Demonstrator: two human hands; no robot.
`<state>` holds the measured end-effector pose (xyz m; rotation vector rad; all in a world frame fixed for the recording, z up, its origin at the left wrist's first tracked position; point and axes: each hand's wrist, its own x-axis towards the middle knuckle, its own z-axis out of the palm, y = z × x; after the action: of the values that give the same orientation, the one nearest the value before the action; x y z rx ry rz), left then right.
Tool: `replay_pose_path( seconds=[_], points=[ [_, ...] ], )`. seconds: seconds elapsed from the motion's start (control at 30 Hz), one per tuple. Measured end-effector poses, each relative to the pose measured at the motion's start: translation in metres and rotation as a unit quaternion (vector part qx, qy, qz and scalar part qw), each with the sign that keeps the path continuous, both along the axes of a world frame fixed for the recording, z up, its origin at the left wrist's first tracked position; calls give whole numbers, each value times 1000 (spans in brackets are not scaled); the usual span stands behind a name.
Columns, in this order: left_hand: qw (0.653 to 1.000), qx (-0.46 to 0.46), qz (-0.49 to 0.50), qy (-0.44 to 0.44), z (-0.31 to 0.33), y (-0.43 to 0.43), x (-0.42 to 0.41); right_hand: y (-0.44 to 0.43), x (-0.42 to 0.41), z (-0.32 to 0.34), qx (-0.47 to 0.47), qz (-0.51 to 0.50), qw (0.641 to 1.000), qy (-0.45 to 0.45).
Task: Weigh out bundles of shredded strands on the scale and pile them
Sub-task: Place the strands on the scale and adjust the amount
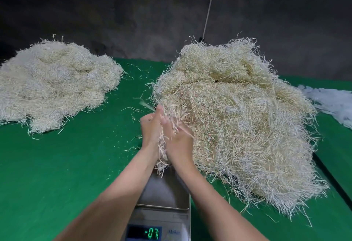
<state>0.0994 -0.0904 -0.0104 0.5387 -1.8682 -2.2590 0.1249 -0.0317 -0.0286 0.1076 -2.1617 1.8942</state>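
A small bundle of pale shredded strands [162, 151] is pressed between my two palms, its loose ends hanging down above the far end of the scale's steel pan [163, 193]. My left hand [150, 130] and my right hand [176, 136] clasp it together at the near left edge of the big loose heap of strands [238, 115]. The scale's green display [151, 233] shows a negative reading. A flatter pile of weighed bundles [53, 82] lies at the far left of the green table [66, 164].
White plastic bags [333, 101] lie at the right edge behind the heap. A dark gap [331, 176] runs along the table's right side. A dark wall with a thin white cord [209, 6] stands behind. Stray strands dot the green cloth.
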Motion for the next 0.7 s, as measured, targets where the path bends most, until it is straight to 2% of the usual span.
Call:
replay_pose_path(
  seconds=[0.07, 0.17, 0.23, 0.27, 0.3, 0.37, 0.4, 0.47, 0.5, 0.57, 0.63, 0.7],
  points=[
    [999, 34, -9, -21, -4, -3, -2, 3, -4, -2, -26, -48, 999, -1],
    [974, 146, -171, -24, -18, -5, 3, 19, -29, 8, -179, -68, 978, -88],
    [955, 190, -222, -44, -28, -2, 13, 27, -46, 12, -241, -79, 957, -144],
    [940, 232, -243, -64, -30, 0, 15, 29, -47, 11, -214, -84, 963, -143],
    [927, 276, -246, -64, -29, 3, 16, 31, -44, 7, -123, -79, 982, -116],
    [930, 327, -158, -53, -24, 8, 6, 28, -26, -16, 65, -42, 997, -7],
    [940, 322, -96, -64, -22, 6, -2, 22, -15, -28, 120, -5, 992, 36],
    [970, 227, 33, -86, -20, 0, -10, 10, 9, -43, 152, 37, 985, 72],
    [981, 166, 63, -83, -23, 2, -8, 8, 8, -40, 157, 26, 984, 84],
    [990, 117, 25, -78, -32, 15, 7, 19, -11, -32, 169, -22, 983, 65],
    [987, 129, -16, -94, -37, 28, 16, 36, -29, -21, 142, -63, 987, -29],
    [985, 152, -36, -78, -26, 22, 12, 28, -25, -23, 124, -86, 988, -15]
  ],
)
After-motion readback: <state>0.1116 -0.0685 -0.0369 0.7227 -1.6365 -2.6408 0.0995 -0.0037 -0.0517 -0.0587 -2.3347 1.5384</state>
